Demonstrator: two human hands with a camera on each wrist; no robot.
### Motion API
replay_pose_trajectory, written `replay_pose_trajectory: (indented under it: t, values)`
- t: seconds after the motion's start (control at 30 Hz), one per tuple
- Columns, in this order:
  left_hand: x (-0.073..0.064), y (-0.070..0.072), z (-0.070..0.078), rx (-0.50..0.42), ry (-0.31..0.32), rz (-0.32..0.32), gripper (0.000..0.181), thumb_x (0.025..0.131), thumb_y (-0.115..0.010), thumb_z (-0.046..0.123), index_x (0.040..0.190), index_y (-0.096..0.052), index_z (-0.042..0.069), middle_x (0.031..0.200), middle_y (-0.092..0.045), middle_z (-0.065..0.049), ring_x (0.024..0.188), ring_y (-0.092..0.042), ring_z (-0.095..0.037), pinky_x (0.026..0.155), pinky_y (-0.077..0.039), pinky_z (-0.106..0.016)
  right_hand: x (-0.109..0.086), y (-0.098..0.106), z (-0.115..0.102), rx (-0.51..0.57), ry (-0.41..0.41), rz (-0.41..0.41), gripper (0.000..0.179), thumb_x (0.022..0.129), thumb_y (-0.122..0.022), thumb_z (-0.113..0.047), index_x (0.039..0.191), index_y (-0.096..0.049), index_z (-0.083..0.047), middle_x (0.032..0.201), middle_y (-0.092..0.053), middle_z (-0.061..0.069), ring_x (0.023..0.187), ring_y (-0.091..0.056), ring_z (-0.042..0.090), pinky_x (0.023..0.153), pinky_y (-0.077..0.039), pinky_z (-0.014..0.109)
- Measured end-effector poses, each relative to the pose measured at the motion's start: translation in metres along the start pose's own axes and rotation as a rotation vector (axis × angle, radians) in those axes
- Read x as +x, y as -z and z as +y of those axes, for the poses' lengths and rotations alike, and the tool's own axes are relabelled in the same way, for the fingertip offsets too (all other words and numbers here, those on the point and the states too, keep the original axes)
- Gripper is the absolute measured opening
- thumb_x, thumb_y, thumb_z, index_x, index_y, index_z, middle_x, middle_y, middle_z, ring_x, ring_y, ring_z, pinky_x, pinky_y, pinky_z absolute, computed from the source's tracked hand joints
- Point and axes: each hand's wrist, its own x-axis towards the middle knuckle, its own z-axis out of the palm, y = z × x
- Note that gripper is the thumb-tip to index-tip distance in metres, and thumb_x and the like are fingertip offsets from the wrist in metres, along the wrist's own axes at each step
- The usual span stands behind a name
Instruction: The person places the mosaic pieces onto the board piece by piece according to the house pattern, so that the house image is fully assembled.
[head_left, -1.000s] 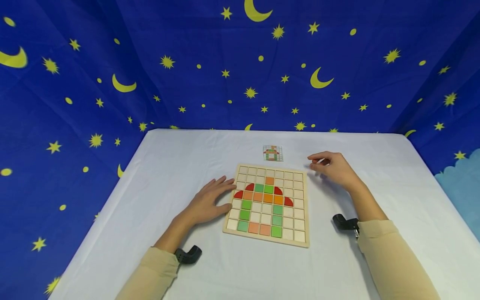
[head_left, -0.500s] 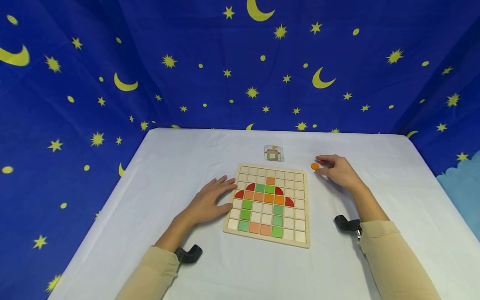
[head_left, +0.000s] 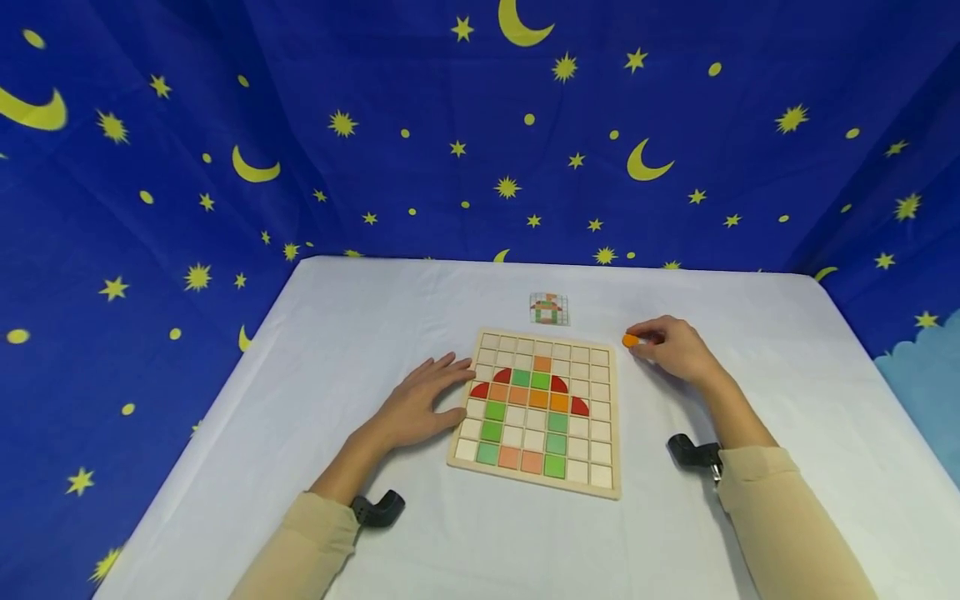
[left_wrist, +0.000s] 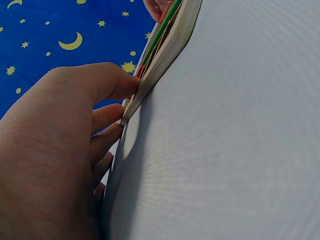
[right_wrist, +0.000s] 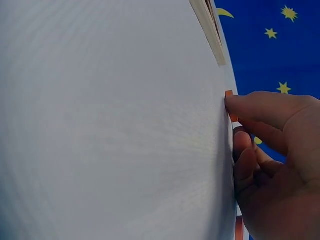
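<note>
A square wooden grid board [head_left: 535,439] lies on the table with coloured tiles in some cells: red quarter-rounds, green squares, orange and salmon squares. My left hand [head_left: 417,404] rests at its left edge, fingers spread and straight; in the left wrist view the thumb [left_wrist: 120,82] and fingertips meet the board's side. Beyond the board's upper right corner, my right hand [head_left: 678,350] pinches a small orange wooden piece [head_left: 630,340] between thumb and fingers. The right wrist view shows only the edge of this orange piece [right_wrist: 229,95] past the thumb, the rest hidden.
Behind the board lies a small pattern card [head_left: 549,309] with a similar coloured grid figure. A white cloth [head_left: 360,308] covers the table. Blue curtains [head_left: 420,175] with moons and stars stand at the back and sides. Black wrist cameras [head_left: 379,508] sit on both forearms.
The orange piece, hidden in the right hand at first, came into view at the fingertips and is now turned and pinched. The right hand shifted slightly nearer. The left hand stayed at the board.
</note>
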Motion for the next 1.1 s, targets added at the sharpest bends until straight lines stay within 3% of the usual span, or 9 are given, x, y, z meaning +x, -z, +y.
replay_pose_trajectory:
  t: [0.33,0.63,1.1]
  values:
    - [0.001,0.000,0.000,-0.002,-0.026,0.020,0.057,0.087,-0.064,0.036,0.140,-0.052,0.019,0.151,-0.037,0.005,0.143,-0.021,-0.020,0.117,-0.015,-0.040,-0.003,0.001,0.000,0.027,0.037,0.011,0.035,0.088,-0.070,-0.025,0.117,-0.068,-0.004,0.104,-0.063,0.012,0.085,-0.050,0.025,0.070,-0.043,0.035]
    - [0.001,0.001,0.001,-0.004,-0.013,0.011,0.057,0.087,-0.064,0.037,0.140,-0.051,0.019,0.151,-0.036,0.006,0.143,-0.021,-0.019,0.117,-0.014,-0.040,-0.002,-0.001,0.002,0.060,0.020,0.001,0.037,0.086,-0.073,-0.027,0.117,-0.069,-0.008,0.104,-0.065,0.010,0.083,-0.053,0.024,0.063,-0.048,0.031]
    - [0.001,0.001,0.002,0.001,0.003,0.001,0.057,0.087,-0.064,0.037,0.140,-0.051,0.020,0.152,-0.036,0.007,0.143,-0.020,-0.018,0.117,-0.012,-0.037,-0.001,-0.002,-0.011,0.078,0.027,-0.051,0.042,0.085,-0.074,-0.031,0.119,-0.068,-0.008,0.111,-0.064,0.011,0.090,-0.054,0.025,0.074,-0.047,0.036]
